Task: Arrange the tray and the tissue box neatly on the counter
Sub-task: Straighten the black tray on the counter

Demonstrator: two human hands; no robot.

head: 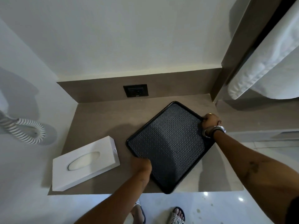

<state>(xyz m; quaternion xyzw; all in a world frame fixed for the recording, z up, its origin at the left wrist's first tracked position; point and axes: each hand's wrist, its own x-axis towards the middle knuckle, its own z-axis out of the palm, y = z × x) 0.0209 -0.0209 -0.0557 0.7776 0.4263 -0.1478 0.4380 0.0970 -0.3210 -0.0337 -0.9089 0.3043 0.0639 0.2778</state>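
Both hands grasp the black rectangular patterned tray (169, 146), left hand (143, 165) on its near-left rim, right hand (210, 121) at its far-right corner, skewed on the brown counter (100, 120) (one corner overhanging the front edge), white tissue box (85, 162) just beside at front-left.

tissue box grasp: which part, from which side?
Take the white tissue box across its two long side walls, coming from above. It lies flat and skewed on the counter, apart from the black tray, with both long sides clear. Keep fingers off the oval opening on top.

One head-worn wide-angle view looks steeply down, close over the counter (100, 120).
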